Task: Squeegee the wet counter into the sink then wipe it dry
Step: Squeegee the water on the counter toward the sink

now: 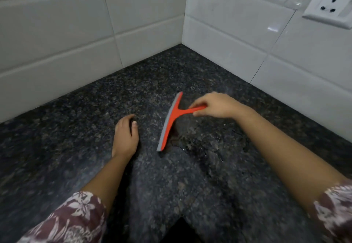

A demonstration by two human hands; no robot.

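Dark speckled granite counter runs into a corner of white wall tile, socket high on the right wall; no sink in view, so can't tell which way the water has to go. Puddle sits just right of the blade, glossy patch with a ragged edge, so the counter isn't cleared yet. Red squeegee lies with its grey rubber edge facing left, blade on or just off the stone, handle pointing right. Right hand has fingers curled closed round that handle end, light pinch-type grip, probably for steering rather than pressing. Left hand is loosely spread, palm down on the counter, holding nothing; looks like a brace. 2 floral sleeves at the bottom edge.
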